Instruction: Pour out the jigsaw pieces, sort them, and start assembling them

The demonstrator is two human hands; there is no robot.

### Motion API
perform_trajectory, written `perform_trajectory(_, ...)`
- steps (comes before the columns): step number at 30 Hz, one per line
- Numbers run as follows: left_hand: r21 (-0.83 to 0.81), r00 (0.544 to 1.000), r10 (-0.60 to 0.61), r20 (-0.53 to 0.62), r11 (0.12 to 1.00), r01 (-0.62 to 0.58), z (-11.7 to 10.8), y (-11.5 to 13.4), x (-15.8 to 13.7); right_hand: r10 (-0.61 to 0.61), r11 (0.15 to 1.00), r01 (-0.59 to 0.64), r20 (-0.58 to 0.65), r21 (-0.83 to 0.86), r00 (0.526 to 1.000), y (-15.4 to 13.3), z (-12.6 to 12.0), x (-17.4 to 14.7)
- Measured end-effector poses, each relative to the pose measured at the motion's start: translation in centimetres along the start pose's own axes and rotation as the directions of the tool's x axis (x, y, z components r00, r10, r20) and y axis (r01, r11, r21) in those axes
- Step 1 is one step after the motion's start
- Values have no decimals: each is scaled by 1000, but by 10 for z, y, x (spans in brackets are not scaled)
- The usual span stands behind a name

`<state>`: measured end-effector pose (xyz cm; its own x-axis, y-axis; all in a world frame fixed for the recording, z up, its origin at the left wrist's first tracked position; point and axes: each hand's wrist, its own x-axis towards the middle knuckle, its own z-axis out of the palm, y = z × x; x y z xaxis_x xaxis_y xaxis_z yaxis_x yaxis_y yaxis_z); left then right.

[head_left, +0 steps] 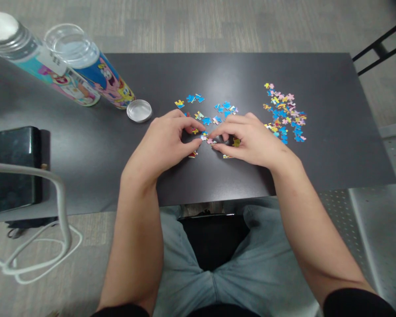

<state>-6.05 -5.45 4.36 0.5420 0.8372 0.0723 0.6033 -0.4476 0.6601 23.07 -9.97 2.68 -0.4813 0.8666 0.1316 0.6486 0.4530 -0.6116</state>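
Observation:
My left hand (168,138) rests low over the dark table, thumb and forefinger closing on a small white-and-blue jigsaw puzzle piece (203,137). From the other side, my right hand (249,138) pinches a pink puzzle piece (210,141) right beside it; the two pieces appear to touch. Around the fingertips lie several loose pieces, such as a blue one (206,120) and a yellow one (179,104). Some pieces are partly covered by my hands. To the right spreads a larger pile of mixed puzzle pieces (280,112).
At the left stand a clear-topped cartoon canister (108,79) and a lidded canister (59,77). A round metal lid (139,111) lies beside them. Nearer me are a black box-like object (15,167) and a thick white cable (61,198). The table (336,110) ends close to my lap.

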Motion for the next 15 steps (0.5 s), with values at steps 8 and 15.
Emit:
perform_trajectory(8,-21,1000,-8,-3,1000,8,-2,-3,0,30,1000,-30,-26,-4,999,3,1,-1)
perform_trajectory(15,-11,1000,-3,-8,1000,3,-1,-2,0,15,1000,-15,-47,6,999,4,3,-3)
